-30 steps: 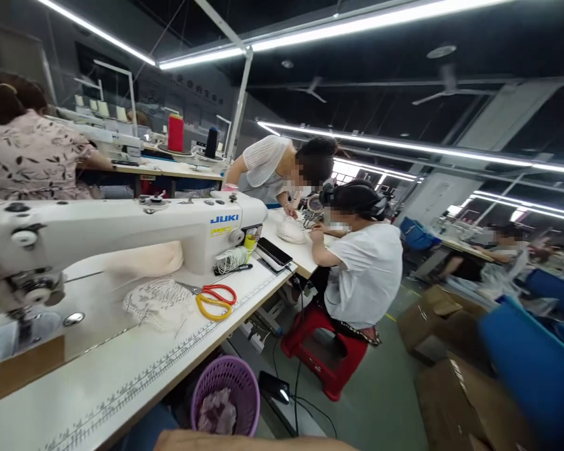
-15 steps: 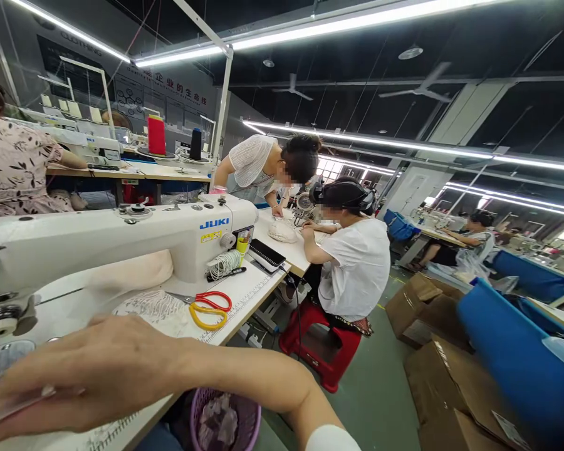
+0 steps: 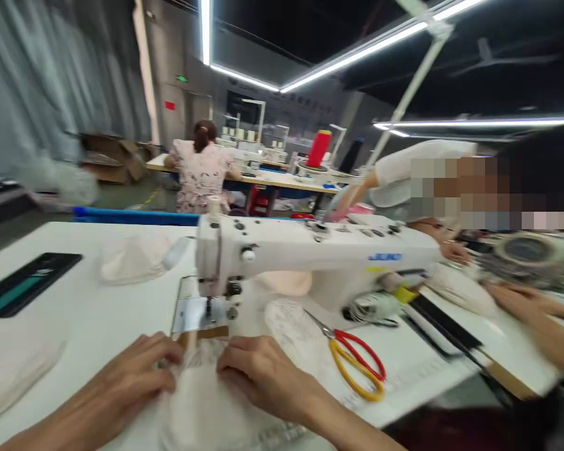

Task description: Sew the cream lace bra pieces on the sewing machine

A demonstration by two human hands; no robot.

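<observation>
A white sewing machine stands across the table, its needle area just beyond my hands. Below the presser foot lies a white lace-like fabric piece, blurred by motion. My left hand has its fingers curled at the fabric's left edge, closed on it. On the other side, my right hand pinches the fabric with bent fingers. Scissors with one red and one yellow handle lie right of my right hand. They rest beside another lace piece.
Pale fabric pieces lie left of the machine, near a dark phone-like slab. A coil of cord and a black-topped white device sit at right. Co-workers' hands work at the neighbouring table. Another person sits behind.
The view has swung left from the neighbouring workers to the machine's needle end. My right hand now grips the fabric in front of the needle, and my left hand has come into view.
</observation>
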